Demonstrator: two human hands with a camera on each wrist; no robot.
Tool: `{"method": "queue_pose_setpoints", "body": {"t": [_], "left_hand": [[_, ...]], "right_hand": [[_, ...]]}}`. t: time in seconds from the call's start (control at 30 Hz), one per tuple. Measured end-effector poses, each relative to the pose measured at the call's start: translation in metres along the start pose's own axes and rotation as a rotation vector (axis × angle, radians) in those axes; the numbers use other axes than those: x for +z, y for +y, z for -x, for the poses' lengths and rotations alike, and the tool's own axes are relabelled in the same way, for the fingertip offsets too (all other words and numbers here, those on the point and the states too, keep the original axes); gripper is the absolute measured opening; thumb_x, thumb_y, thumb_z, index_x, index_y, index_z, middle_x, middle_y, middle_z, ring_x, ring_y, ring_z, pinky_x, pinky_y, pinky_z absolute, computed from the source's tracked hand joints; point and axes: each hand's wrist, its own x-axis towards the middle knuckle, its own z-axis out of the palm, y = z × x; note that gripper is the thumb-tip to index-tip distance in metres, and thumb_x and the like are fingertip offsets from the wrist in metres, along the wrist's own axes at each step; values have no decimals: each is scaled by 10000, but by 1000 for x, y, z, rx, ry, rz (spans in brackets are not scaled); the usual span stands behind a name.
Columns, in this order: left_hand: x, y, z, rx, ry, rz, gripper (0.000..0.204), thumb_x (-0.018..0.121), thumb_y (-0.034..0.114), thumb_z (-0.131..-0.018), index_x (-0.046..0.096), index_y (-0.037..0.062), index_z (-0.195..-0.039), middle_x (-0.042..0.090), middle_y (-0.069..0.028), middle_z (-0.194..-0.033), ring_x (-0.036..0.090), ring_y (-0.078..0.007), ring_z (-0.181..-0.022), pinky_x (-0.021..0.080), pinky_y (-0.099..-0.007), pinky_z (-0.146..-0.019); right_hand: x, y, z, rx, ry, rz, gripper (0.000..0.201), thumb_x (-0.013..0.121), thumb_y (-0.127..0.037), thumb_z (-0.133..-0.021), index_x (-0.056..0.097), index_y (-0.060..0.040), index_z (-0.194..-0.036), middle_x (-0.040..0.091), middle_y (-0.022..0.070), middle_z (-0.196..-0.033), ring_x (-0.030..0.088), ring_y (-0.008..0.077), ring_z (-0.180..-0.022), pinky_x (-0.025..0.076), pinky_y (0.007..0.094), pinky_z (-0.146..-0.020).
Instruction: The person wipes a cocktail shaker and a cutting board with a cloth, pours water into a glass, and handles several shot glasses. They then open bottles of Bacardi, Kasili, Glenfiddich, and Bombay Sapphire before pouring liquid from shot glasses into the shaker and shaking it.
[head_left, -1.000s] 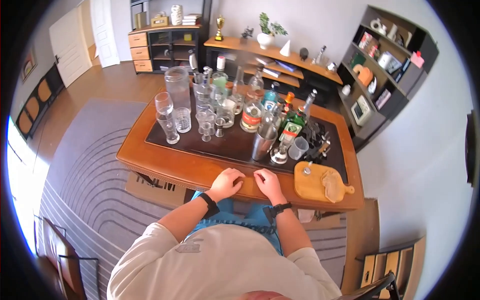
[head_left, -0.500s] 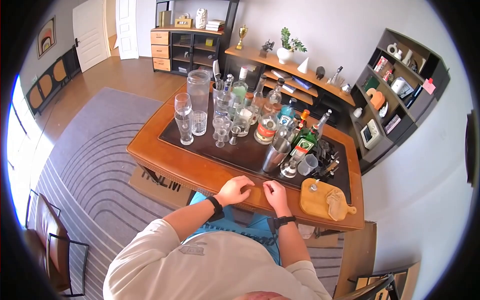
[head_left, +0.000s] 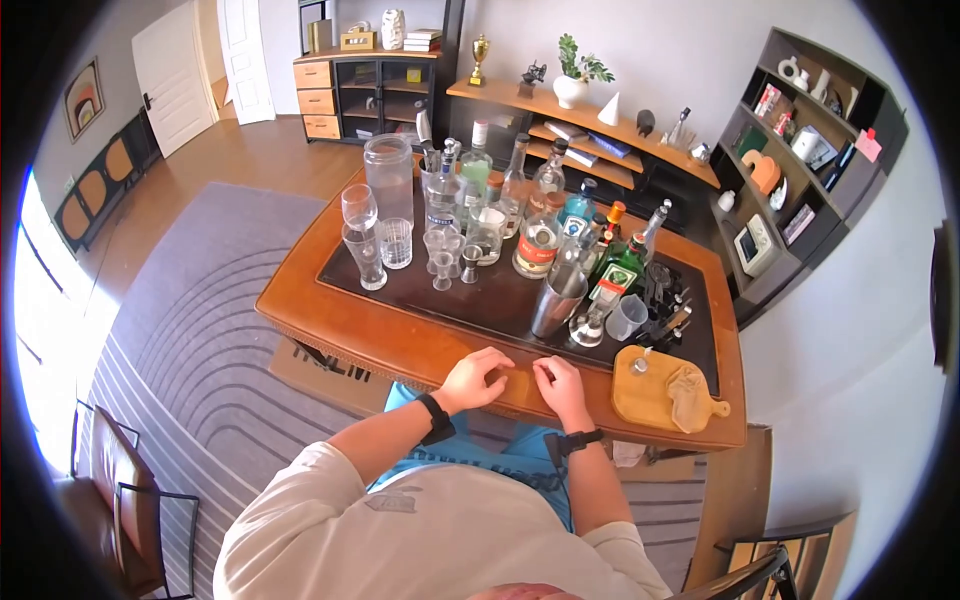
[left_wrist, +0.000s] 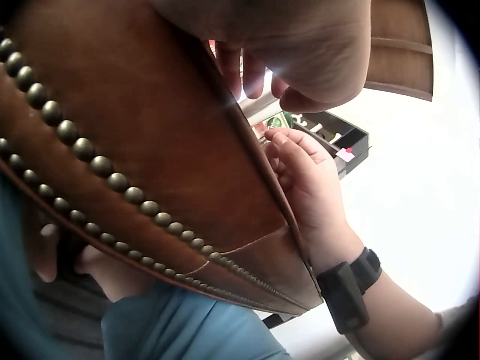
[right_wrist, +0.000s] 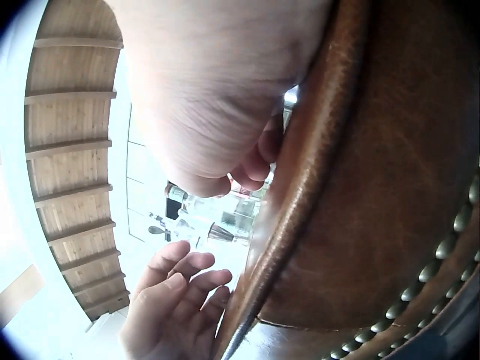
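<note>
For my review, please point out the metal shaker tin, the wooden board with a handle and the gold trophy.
Metal shaker tin (head_left: 557,308): head view, middle of its outer wall.
Wooden board (head_left: 643,400): head view, bare surface left of the handle.
Gold trophy (head_left: 480,50): head view, on the cup.

Head view high, down-facing; wrist views close.

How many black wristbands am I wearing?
2. The left wristband is on your left wrist, just behind the left hand. The right wristband is on your right wrist, just behind the right hand. I see no others.
</note>
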Motion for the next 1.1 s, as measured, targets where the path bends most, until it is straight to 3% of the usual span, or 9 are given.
{"method": "queue_pose_setpoints", "body": {"t": [0.1, 0.2, 0.3, 0.37, 0.5, 0.6, 0.73, 0.97, 1.1], "left_hand": [[-1, 1, -1, 5, 7, 15, 284, 735, 83, -868, 716, 53, -1150, 688, -132, -1050, 709, -304, -943, 595, -392, -814], [-9, -6, -8, -71, 206, 162, 293, 746, 9, -881, 708, 35, -1170, 690, -104, -1054, 693, -238, -919, 573, -346, -826], [-54, -29, -31, -233, 454, 71, 247, 744, 10, -911, 675, 33, -1147, 690, -72, -1055, 691, -167, -908, 579, -321, -759], [-90, -60, -48, -360, 530, 61, 378, 748, 6, -904, 601, 31, -1251, 683, -89, -1085, 687, -183, -909, 578, -333, -791], [-124, -118, -73, -525, 397, -40, 830, 819, 57, -859, 378, 29, -1562, 535, -204, -1499, 588, -318, -1323, 538, -416, -1051], [-127, -145, -82, -531, 307, -105, 1015, 872, 80, -805, 286, 40, -1633, 447, -225, -1598, 520, -367, -1431, 503, -459, -1128], [-127, -159, -89, -500, 278, -120, 1132, 929, 128, -717, 266, -3, -1624, 432, -260, -1582, 476, -423, -1451, 414, -480, -1226], [-129, -172, -95, -493, 255, -49, 1275, 1013, 187, -657, 230, 76, -1657, 441, -209, -1610, 451, -402, -1501, 437, -520, -1197], [-131, -168, -101, -505, 249, -5, 1248, 1018, 203, -658, 256, 70, -1637, 479, -199, -1579, 471, -384, -1489, 438, -516, -1194]], "right_hand": [[-3, -3, 0, 5, -17, 26, 58, 755, -37, -917, 738, -28, -971, 714, 129, -871, 705, 307, -750, 558, 374, -670], [-5, -7, -3, -83, -37, 102, 98, 760, -36, -903, 738, -29, -998, 710, 131, -880, 698, 333, -799, 563, 403, -704], [5, -28, -7, -114, -58, 27, 150, 761, -39, -899, 730, -33, -1045, 708, 137, -904, 686, 352, -841, 567, 431, -744], [15, -48, -25, -99, -137, -19, 232, 767, -35, -906, 714, -41, -1131, 699, 125, -953, 675, 324, -823, 568, 409, -749], [66, -54, -94, 52, -82, -300, 513, 803, -24, -902, 597, -42, -1371, 654, 109, -1143, 645, 220, -913, 570, 355, -796], [108, -22, -139, 205, -61, -203, 768, 849, -80, -868, 458, -8, -1525, 617, 164, -1322, 643, 247, -1092, 576, 363, -918], [151, 5, -174, 309, -86, -183, 832, 859, -116, -861, 416, 0, -1555, 577, 205, -1428, 630, 302, -1218, 558, 402, -1009], [175, 15, -190, 307, 2, -238, 858, 867, -126, -862, 399, -4, -1571, 624, 210, -1414, 646, 306, -1269, 559, 412, -1037], [178, 14, -196, 332, -4, -291, 738, 853, -83, -860, 490, -7, -1497, 681, 165, -1316, 656, 291, -1223, 542, 416, -1048]]}}
